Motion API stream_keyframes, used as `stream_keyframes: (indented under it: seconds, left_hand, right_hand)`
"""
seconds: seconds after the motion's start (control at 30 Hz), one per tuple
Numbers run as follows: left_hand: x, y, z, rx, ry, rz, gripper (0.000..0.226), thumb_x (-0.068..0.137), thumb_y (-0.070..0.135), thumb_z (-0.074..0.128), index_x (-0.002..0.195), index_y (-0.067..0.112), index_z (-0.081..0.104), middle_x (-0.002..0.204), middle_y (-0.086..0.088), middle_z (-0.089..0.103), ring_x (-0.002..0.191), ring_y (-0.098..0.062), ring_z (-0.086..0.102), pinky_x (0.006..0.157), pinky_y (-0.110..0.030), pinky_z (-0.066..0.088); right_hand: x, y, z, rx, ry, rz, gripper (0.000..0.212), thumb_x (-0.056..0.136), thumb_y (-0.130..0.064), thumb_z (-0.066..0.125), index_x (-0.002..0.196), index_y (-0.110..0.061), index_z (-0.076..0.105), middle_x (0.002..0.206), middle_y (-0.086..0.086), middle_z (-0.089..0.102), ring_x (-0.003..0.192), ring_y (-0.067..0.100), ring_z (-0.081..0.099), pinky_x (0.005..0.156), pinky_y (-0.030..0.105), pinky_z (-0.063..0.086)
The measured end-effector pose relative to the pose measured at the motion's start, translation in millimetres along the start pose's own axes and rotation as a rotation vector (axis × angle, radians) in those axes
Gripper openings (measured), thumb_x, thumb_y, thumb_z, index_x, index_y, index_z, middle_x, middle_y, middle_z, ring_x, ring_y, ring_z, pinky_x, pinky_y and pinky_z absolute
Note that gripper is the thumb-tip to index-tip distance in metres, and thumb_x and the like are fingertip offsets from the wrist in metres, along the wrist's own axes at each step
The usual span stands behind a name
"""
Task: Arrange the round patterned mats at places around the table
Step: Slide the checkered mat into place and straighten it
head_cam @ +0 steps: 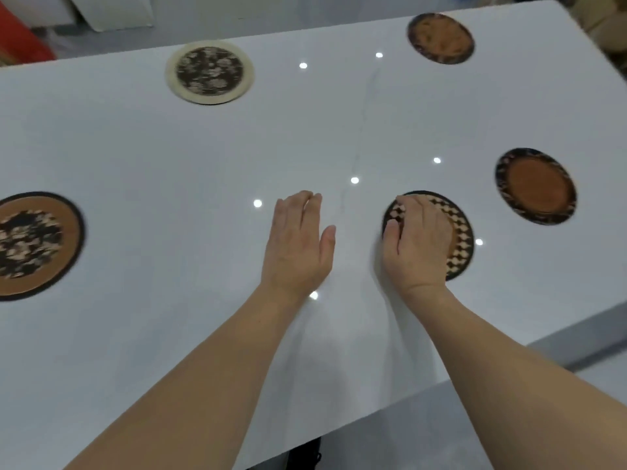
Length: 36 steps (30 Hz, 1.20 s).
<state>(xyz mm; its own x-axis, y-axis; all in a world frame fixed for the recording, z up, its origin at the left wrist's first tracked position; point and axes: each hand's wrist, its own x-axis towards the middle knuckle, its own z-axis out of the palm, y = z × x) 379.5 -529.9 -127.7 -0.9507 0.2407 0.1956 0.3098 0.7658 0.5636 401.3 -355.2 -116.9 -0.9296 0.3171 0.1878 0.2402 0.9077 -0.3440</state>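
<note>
White glossy table (169,157), seen from above, dotted with small bright reflections of ceiling lights (354,180) and crossed by 1 faint grey vein. 5 round patterned mats in view, all lying flat and well apart from each other except the 2 at right, which sit near one another.

Far left-centre: cream-rimmed mat (209,72) with dark floral centre. Far right corner: dark-edged brown mat (440,38), pattern blurred, possibly mottled. Right edge: mat with plain brown centre (536,186) and dark woven border. Left edge, partly cut off by the frame: brown mat with dark floral centre (34,245) and black rim.

Near centre-right: mat with black-and-cream diamond border (458,228), largely covered by right hand (419,242), palm down, fingers curled over the far and left rim, thumb at the left edge, gripping or pressing the mat against the table.

Left hand (298,244) just left of it, open, fingers together and extended, palm down, holding nothing, close above or on the bare tabletop. Both forearms bare, entering from the lower frame.
</note>
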Motion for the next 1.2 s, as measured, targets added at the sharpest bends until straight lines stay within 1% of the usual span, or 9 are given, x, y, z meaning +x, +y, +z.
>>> stream_keyframes:
  seconds: [0.13,0.23,0.33,0.47,0.6,0.7,0.9,1.0,1.2]
  left_hand:
    - [29.5,52.2,42.6,-0.031,-0.076,0.03,0.049,0.095,0.023,0.052,0.135,-0.005,0.048,0.138,-0.021,0.048,0.129,-0.038,0.043,0.111,-0.052,0.033]
    - [42.9,68.2,72.4,0.084,-0.191,0.039,0.057,0.097,0.036,0.045,0.142,0.002,0.041,0.146,-0.015,0.041,0.137,-0.032,0.034,0.116,-0.049,0.025]
    - [44.7,67.0,85.8,0.27,-0.216,0.086,0.057,0.095,0.042,0.041,0.142,0.01,0.042,0.146,-0.01,0.044,0.138,-0.03,0.034,0.118,-0.051,0.02]
    - [45.0,67.1,80.7,0.28,-0.201,0.091,0.05,0.096,0.04,0.043,0.139,0.014,0.046,0.144,-0.005,0.047,0.139,-0.027,0.033,0.119,-0.051,0.019]
    - [44.4,67.1,80.1,0.276,-0.222,0.076,0.048,0.097,0.039,0.044,0.139,0.017,0.047,0.143,-0.001,0.047,0.139,-0.025,0.034,0.12,-0.05,0.016]
    - [43.2,65.9,78.6,0.232,-0.195,0.092,0.044,0.095,0.033,0.048,0.137,0.019,0.048,0.134,0.0,0.053,0.129,-0.023,0.042,0.117,-0.046,0.022]
    - [39.7,66.2,78.3,0.144,-0.173,0.071,0.03,0.094,0.018,0.048,0.124,0.019,0.051,0.097,0.003,0.063,0.084,-0.022,0.053,0.089,-0.034,0.032]
    - [38.7,65.2,79.4,0.109,-0.142,0.065,0.023,0.096,0.018,0.045,0.117,0.018,0.055,0.093,0.004,0.064,0.079,-0.02,0.054,0.083,-0.033,0.034]
    - [37.1,62.9,66.5,-0.077,-0.135,-0.006,0.026,0.096,0.014,0.046,0.118,0.014,0.059,0.093,-0.001,0.068,0.086,-0.022,0.058,0.089,-0.032,0.038]
  right_hand:
    - [20.0,74.7,-13.3,-0.049,0.015,0.127,0.042,0.092,-0.021,0.046,0.132,-0.008,0.048,0.136,0.012,0.05,0.126,0.03,0.042,0.109,0.043,0.027]
    - [18.5,105.9,-7.5,-0.091,-0.001,0.259,0.045,0.092,-0.03,0.04,0.134,-0.013,0.044,0.138,0.009,0.045,0.127,0.029,0.037,0.108,0.045,0.026]
    - [20.4,111.8,-1.3,-0.078,0.009,0.255,0.041,0.09,-0.033,0.037,0.125,-0.018,0.05,0.132,0.005,0.047,0.122,0.026,0.038,0.105,0.044,0.027]
    - [21.7,111.4,-3.5,-0.01,0.013,0.241,0.033,0.086,-0.027,0.042,0.116,-0.018,0.054,0.123,0.002,0.051,0.118,0.022,0.042,0.105,0.041,0.029]
    - [19.4,110.3,-1.8,0.019,0.025,0.262,0.033,0.083,-0.024,0.046,0.115,-0.019,0.054,0.115,0.002,0.054,0.107,0.023,0.046,0.096,0.038,0.033]
    - [18.6,111.7,-2.2,0.055,0.033,0.26,0.033,0.083,-0.026,0.046,0.115,-0.021,0.054,0.109,0.001,0.054,0.099,0.022,0.047,0.089,0.035,0.032]
    - [19.1,116.1,-0.8,0.116,0.031,0.232,0.027,0.09,-0.023,0.043,0.113,-0.02,0.057,0.093,-0.001,0.055,0.089,0.02,0.05,0.082,0.031,0.028]
    - [19.8,117.0,0.3,0.094,0.012,0.208,0.023,0.093,-0.026,0.04,0.101,-0.02,0.061,0.086,-0.006,0.051,0.084,0.02,0.05,0.078,0.031,0.027]
    - [15.3,106.3,-3.9,0.103,-0.003,0.162,0.025,0.096,-0.022,0.04,0.101,-0.012,0.063,0.095,0.008,0.062,0.087,0.027,0.056,0.082,0.039,0.039]
